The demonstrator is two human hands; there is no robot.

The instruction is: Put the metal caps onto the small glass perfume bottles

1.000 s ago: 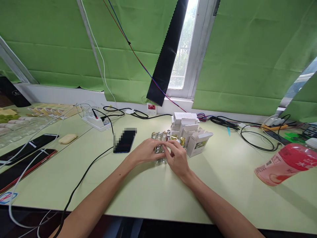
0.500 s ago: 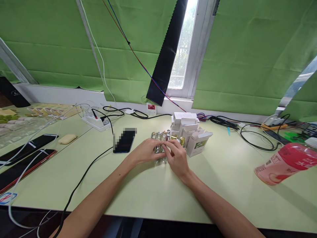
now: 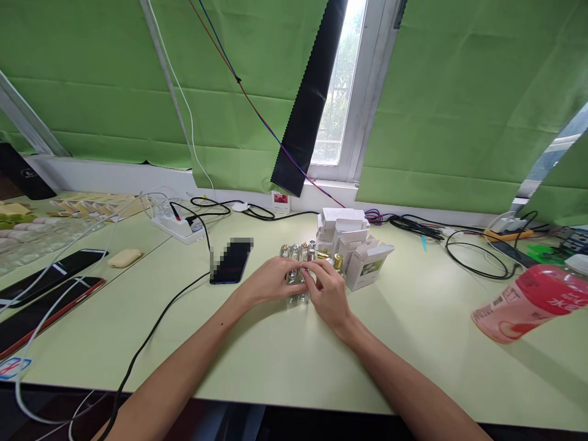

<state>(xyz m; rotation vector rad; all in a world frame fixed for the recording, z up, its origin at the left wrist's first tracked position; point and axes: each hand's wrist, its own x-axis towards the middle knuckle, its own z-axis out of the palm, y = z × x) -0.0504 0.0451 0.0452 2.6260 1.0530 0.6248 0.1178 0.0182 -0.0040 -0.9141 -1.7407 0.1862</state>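
Note:
Several small glass bottles [image 3: 294,250] with silver and gold caps stand upright, grouped closely in the middle of the table. My left hand [image 3: 277,278] curves round their left side, thumb toward the front and fingers over the near bottles. From the right, my right hand [image 3: 325,291] has its bent fingers on the same bottles, fingertips meeting those of my left hand. One near bottle [image 3: 293,278] shows between the left thumb and fingers. My fingers partly cover the other bottles. A gold-capped bottle [image 3: 339,261] stands just behind my right hand.
White small boxes [image 3: 362,266] stand clustered behind and right of the bottles. A phone [image 3: 232,260] lies to the left, with a black cable [image 3: 160,321] crossing the table. A pink-labelled drink bottle [image 3: 519,306] lies at right. More phones [image 3: 55,306] and a power strip [image 3: 177,226] are at left.

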